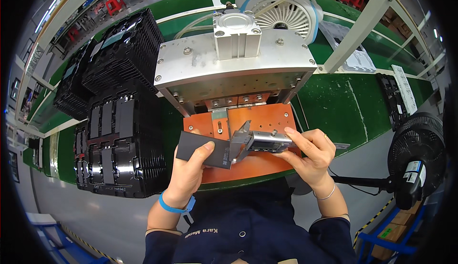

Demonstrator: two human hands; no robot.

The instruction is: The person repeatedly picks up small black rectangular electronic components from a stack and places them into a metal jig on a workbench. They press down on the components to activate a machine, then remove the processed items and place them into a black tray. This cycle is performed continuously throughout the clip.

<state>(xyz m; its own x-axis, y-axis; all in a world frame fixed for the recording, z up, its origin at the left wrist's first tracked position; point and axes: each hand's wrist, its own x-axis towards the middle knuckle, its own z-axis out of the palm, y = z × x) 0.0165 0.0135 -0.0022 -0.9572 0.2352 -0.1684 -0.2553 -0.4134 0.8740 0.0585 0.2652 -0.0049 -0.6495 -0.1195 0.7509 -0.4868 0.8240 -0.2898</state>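
Between the thumb and fingers of my left hand (190, 171) is a flat black rectangular battery cell (200, 150). My right hand (312, 155) grips a metal digital caliper (268, 141) by its body, fingers above and thumb side below. The caliper's jaws sit at the cell's right edge; I cannot tell whether they press on it. Both hands are over the orange base plate (265, 166) of a metal press (234, 73), whose silver cylinder rises from the top plate. A blue strap (174, 207) circles my left wrist.
Stacks of black plastic trays (136, 161) stand at the left, the nearest holding dark flat cells. A black fan (414, 152) stands at the right, and a white fan (286, 16) behind the press. More black trays (392, 101) lie on the green bench (341, 104).
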